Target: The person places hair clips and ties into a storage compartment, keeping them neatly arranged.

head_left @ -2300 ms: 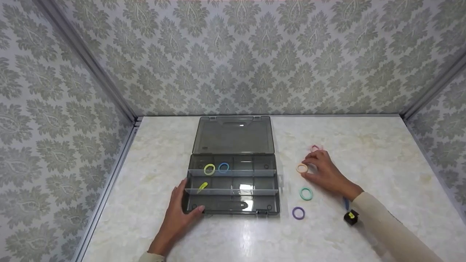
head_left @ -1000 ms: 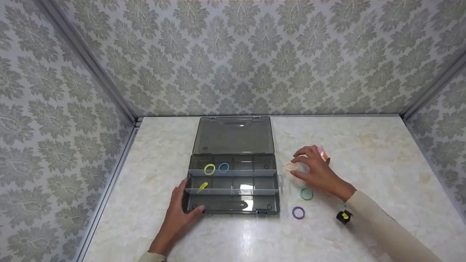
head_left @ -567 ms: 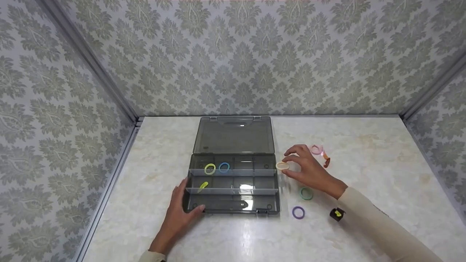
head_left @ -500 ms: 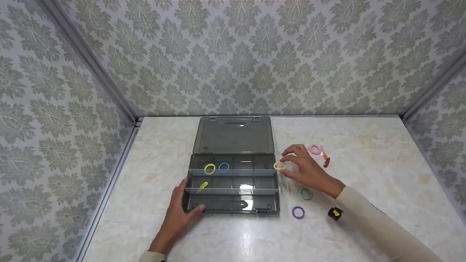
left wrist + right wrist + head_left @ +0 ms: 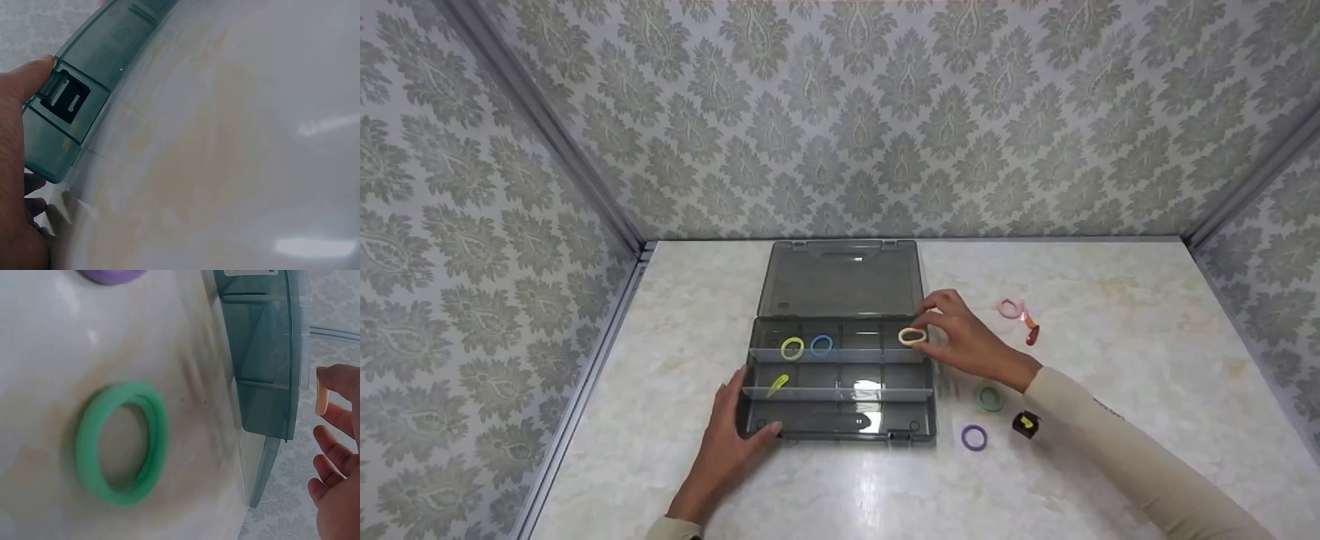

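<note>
Head view: shows the right hand (image 5: 971, 341) pinching a pale orange ring (image 5: 911, 343) between thumb and finger, above the right end of the rear compartment of a divided grey box (image 5: 810, 418). Could slip from so slight a pinch and drop across the rear divider (image 5: 870, 355) or on its wrong side. Might also, with a careless swing of the right sleeve (image 5: 1080, 412), knock the small black case (image 5: 1026, 424) near it. Hides part of the box's right rim behind the hand; allows no sure word on contact between ring and divider.

Left wrist view: shows the left hand (image 5: 14, 174) grasping a corner of the box, thumb up by a dark catch (image 5: 68, 97), other fingers curled lower down. Could drag or tilt the box by pulling unevenly. Cuts off most of the palm and all the compartments.

Right wrist view: shows the pale orange ring edge-on at the fingertips, beyond the box wall. Gives most room to a green ring (image 5: 90, 450) (large merely from nearness to the lens). Crops a purple ring (image 5: 115, 274) at the top. Hides the compartment floor, making height above it impossible to judge.
</note>
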Demonstrator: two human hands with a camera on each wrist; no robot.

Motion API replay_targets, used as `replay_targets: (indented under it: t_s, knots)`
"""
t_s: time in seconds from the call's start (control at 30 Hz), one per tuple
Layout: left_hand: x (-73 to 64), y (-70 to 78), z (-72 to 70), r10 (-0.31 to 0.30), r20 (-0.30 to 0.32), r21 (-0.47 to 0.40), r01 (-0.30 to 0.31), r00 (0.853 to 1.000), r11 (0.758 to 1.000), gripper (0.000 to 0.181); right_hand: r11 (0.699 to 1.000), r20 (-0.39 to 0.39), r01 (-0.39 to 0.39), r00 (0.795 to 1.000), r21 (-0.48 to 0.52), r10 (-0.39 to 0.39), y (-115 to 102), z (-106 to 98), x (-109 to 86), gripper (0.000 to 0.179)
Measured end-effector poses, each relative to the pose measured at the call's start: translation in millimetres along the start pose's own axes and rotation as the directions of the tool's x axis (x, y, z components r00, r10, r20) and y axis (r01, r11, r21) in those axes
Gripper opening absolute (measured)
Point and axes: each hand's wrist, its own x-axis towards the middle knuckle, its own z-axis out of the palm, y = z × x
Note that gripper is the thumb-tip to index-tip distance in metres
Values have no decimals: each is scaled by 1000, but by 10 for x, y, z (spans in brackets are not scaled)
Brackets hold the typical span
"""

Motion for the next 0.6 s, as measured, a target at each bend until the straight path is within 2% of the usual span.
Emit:
replay_targets:
  t_s: [0.17, 0.37, 0.6]
  knots:
    - [-7, 17, -3, -14, 1, 6, 14, 1000, 1000, 109, 999, 23, 51, 998, -10, -51, 18, 65, 132, 22]
    - [-14, 53, -6, -36, 16, 27, 35, 999, 999, 109, 991, 56, 130, 990, 26, -131, 38, 141, 276, 22]
    - [4, 34, 2, -17, 7, 28, 17, 1000, 999, 109, 994, 129, 111, 985, 6, -111, 44, 199, 405, 25]
